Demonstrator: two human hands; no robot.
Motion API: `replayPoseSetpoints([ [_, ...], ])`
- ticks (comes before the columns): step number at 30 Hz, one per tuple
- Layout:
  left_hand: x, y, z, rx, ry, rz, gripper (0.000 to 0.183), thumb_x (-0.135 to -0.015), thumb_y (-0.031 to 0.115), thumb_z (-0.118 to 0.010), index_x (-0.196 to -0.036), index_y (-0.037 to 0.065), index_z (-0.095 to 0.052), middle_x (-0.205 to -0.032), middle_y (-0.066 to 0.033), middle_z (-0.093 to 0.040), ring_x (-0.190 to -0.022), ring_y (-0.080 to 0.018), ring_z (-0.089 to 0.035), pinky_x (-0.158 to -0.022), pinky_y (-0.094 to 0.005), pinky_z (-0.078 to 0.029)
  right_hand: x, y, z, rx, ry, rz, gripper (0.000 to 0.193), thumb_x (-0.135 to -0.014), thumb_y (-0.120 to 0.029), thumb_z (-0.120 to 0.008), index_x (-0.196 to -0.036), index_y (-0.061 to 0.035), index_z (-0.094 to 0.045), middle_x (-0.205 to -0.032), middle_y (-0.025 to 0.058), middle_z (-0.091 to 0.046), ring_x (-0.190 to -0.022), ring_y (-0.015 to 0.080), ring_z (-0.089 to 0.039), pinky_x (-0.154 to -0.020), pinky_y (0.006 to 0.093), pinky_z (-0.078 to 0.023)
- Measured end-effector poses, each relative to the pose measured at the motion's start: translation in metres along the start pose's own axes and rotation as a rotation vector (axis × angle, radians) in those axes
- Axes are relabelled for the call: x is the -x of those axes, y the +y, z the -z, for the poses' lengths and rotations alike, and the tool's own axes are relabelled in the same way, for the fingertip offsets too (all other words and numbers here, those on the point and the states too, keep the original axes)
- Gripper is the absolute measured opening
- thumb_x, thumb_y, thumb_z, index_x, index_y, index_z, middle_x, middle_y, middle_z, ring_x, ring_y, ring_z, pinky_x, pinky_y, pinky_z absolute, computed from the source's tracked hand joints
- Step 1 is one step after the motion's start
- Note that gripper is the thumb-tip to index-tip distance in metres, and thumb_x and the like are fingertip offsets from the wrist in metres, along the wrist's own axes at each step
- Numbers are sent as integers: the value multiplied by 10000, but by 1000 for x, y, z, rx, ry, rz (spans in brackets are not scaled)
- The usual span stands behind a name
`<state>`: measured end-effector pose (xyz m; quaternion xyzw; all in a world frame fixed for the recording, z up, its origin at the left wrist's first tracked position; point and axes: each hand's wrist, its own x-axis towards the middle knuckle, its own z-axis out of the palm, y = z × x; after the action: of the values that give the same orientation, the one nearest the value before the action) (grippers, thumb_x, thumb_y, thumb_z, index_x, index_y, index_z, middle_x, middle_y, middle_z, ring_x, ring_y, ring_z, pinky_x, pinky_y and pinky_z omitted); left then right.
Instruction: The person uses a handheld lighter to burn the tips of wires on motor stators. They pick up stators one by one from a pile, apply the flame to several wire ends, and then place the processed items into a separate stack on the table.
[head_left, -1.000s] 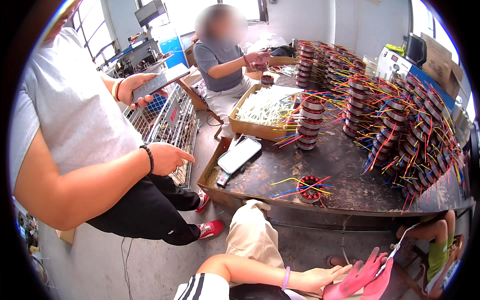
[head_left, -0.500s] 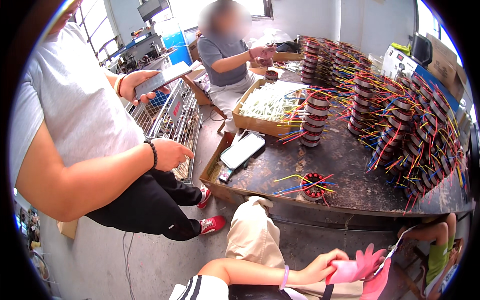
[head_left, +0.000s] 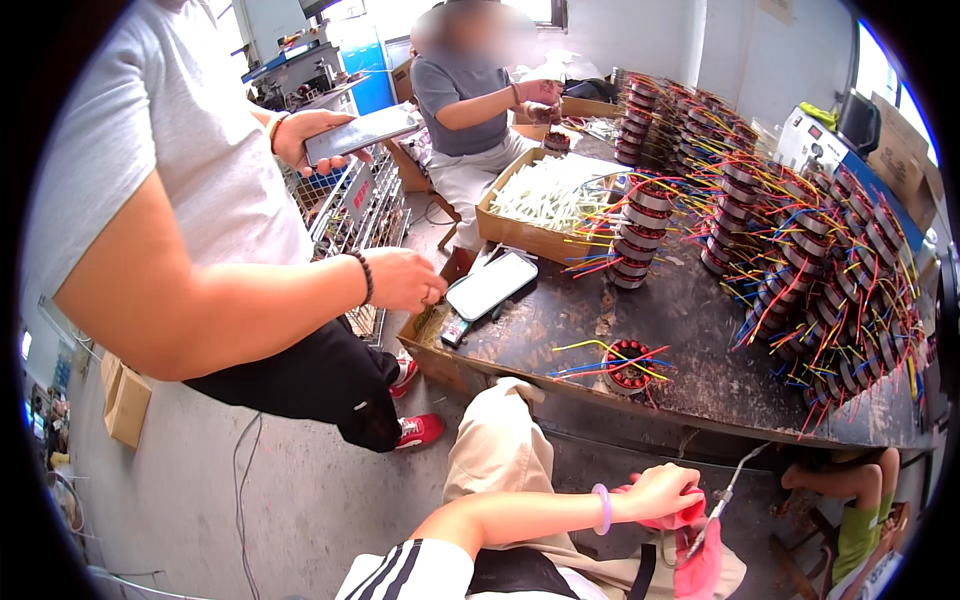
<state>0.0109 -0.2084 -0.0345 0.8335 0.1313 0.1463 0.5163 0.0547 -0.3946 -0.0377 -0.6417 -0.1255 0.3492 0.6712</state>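
Note:
My left hand, bare with a lilac bangle at the wrist, is closed on a bunched pink glove above my lap. Just below it, more pink fabric marks what seems to be my gloved right hand; its fingers cannot be made out. A thin pale tool or cable end with a white cord crosses in front of the pink fabric. Whether it is gripped is unclear. Beyond my knee, a wound motor stator with yellow, blue and red leads lies near the table's front edge.
On the dark table are a white phone, a box of white sleeves and several stacks of stators. At left a standing person holds a phone. Another person sits at the far side. Someone's bare legs show at right.
The glove's spread fingers have bunched up under my left hand, which has risen slightly. The pale tool's cord has shifted left. The standing person's lower hand has moved right, toward the white phone.

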Motion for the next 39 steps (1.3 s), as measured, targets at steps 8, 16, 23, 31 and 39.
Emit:
replayPoseSetpoints([
  [8,-7,7,-22,44,4,30,259,-832,272,-615,-751,27,-597,-630,-143,-630,-628,-331,-641,-563,-402,-487,9,-32,-24,-319,102,-164,355,-981,-226,-504,-1259,-6,-499,-1162,91,-593,-1077,205,-549,-950,344,-433],
  [16,-1,13,-14,97,-18,-134,221,-821,230,-623,-910,42,-549,-838,-151,-614,-759,-336,-614,-640,-403,-484,-5,-14,0,-440,206,-192,379,-986,-262,-484,-1280,-23,-498,-1239,86,-569,-1126,205,-534,-969,344,-425],
  [23,-12,10,17,-557,-132,-1009,243,-725,321,-629,-666,86,-615,-910,-47,-561,-904,-211,-510,-915,-339,-391,-12,-8,24,-523,-37,-146,401,-989,-338,-461,-1233,-25,-516,-1180,79,-598,-1002,197,-578,-844,345,-485],
  [31,5,17,-9,-648,-410,-1416,178,-745,215,-590,-649,70,-623,-722,-58,-597,-764,-237,-588,-789,-371,-472,-13,-16,22,-449,-112,-149,410,-978,-344,-482,-1073,37,-600,-978,92,-642,-871,173,-582,-727,284,-474],
  [39,4,26,14,-191,-420,-335,549,-921,508,-460,-886,-26,-577,-797,-193,-600,-754,-385,-603,-668,-446,-490,-7,-36,-4,-350,-52,-2,416,-965,-395,-500,-1169,-35,-548,-1154,56,-582,-1060,163,-551,-906,299,-422],
])
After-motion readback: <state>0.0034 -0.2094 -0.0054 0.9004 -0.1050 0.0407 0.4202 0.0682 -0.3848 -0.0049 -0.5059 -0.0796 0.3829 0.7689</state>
